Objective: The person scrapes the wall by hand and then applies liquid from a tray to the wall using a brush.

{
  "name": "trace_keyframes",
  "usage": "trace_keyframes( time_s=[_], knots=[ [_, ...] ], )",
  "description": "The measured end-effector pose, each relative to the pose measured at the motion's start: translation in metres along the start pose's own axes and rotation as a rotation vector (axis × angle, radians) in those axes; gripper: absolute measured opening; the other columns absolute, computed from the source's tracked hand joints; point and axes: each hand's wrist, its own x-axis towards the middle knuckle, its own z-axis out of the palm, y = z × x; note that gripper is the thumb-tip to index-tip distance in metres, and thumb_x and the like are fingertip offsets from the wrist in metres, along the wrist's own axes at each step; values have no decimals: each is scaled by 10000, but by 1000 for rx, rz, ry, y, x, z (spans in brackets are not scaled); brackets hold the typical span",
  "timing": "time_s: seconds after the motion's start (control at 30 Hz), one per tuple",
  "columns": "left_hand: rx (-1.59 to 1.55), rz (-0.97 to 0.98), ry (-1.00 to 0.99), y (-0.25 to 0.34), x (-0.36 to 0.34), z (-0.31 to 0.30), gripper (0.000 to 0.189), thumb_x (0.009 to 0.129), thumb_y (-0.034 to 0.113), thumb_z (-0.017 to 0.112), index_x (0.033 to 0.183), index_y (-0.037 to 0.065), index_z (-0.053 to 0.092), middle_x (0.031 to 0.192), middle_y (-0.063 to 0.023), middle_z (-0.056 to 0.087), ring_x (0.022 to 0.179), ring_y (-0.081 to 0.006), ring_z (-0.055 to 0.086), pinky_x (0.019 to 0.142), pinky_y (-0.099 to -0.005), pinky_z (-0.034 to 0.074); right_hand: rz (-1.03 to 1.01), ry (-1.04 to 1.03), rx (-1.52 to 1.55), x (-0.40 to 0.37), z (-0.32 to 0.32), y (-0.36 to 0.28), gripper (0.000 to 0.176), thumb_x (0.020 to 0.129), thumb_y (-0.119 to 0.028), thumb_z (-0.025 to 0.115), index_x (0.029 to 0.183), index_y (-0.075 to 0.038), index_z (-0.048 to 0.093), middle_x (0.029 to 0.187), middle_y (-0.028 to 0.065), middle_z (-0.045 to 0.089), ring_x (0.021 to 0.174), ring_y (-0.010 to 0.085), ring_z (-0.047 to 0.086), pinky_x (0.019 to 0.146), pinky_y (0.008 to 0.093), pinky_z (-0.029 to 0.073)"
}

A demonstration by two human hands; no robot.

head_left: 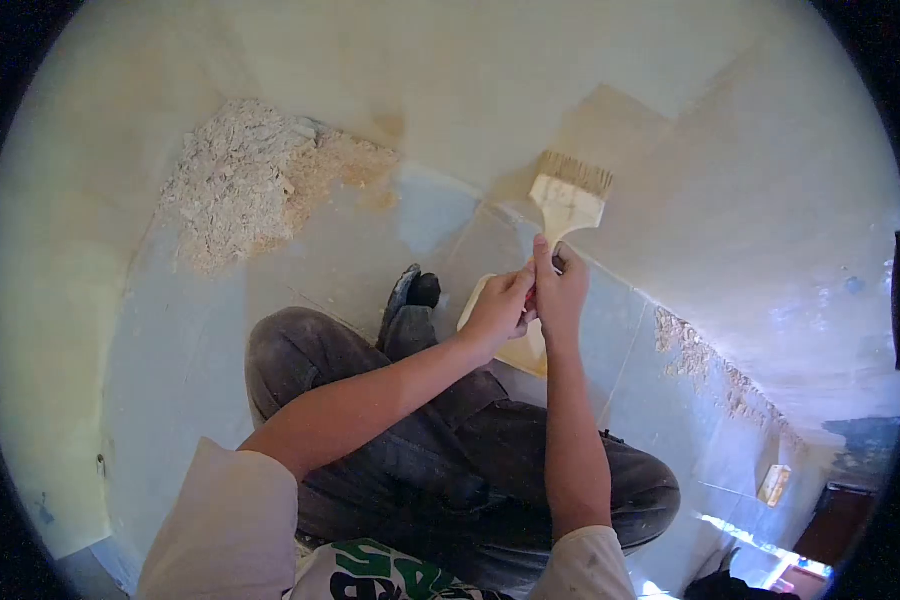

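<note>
A wide, pale paintbrush (570,195) points bristles-up toward the wall, its bristles brown and damp-looking. Around its handle my right hand (562,285) is closed, the thumb stretched along the neck. My left hand (500,312) is closed at the lower end of the handle, right against the right hand, and a bit of red shows between the fingers. Below both hands, a pale yellowish tub (527,352) stands on the floor between my legs and the wall, partly hidden by my hands and wrists.
Wall scrapings (235,180) lie heaped in the corner on the left. More flakes (685,345) run along the wall's foot at right, where a small pale block (773,484) sits farther off. The wall (710,170) has darker damp patches. My crossed legs (390,450) rest on the bluish tiled floor (185,330).
</note>
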Motion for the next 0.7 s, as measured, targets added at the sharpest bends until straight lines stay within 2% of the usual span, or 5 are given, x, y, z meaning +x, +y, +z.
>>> trace_keyframes(
  time_s=[0.27, 0.33, 0.43, 0.53, 0.7],
  knots=[
    [36, -94, 24, -2, 0, -2, 419, 988, 458, 431, 768, 108, 496, 617, 13, 468, 450, -61, 410, 347, -216, 271, 184, -126, -28, 4, 8, 45, 490, 857, -375, 645, 597, 30, 557, 488, 91, 494, 465, 159, 448, 501, 363, 383],
    [-14, -113, 79, -6, 1, -1, 404, 979, 455, 450, 772, 111, 497, 617, 14, 468, 448, -63, 420, 343, -216, 276, 280, -222, 100, 3, 8, 48, 414, 869, -342, 646, 595, -40, 576, 496, 2, 486, 415, 83, 418, 407, 268, 316],
    [-73, -77, 108, -9, -3, 4, 384, 967, 440, 470, 767, 112, 487, 616, 11, 467, 439, -68, 423, 343, -220, 282, 290, -289, 63, 2, 1, 36, 410, 865, -363, 643, 598, -57, 586, 505, -2, 503, 411, 82, 432, 398, 255, 312],
    [-63, -94, 62, -4, -3, 3, 371, 950, 432, 478, 757, 115, 471, 613, 11, 461, 433, -74, 421, 346, -227, 288, 354, -285, 96, 3, -2, 21, 492, 855, -399, 636, 586, 10, 591, 500, 61, 520, 442, 144, 473, 482, 331, 399],
    [-83, -106, 45, 1, 5, 0, 386, 927, 445, 500, 724, 119, 459, 545, -13, 466, 374, -94, 402, 336, -238, 263, 510, -263, 320, 0, 5, 25, 431, 865, -399, 632, 626, -44, 581, 508, 18, 504, 403, 115, 451, 407, 288, 354]
  ],
)
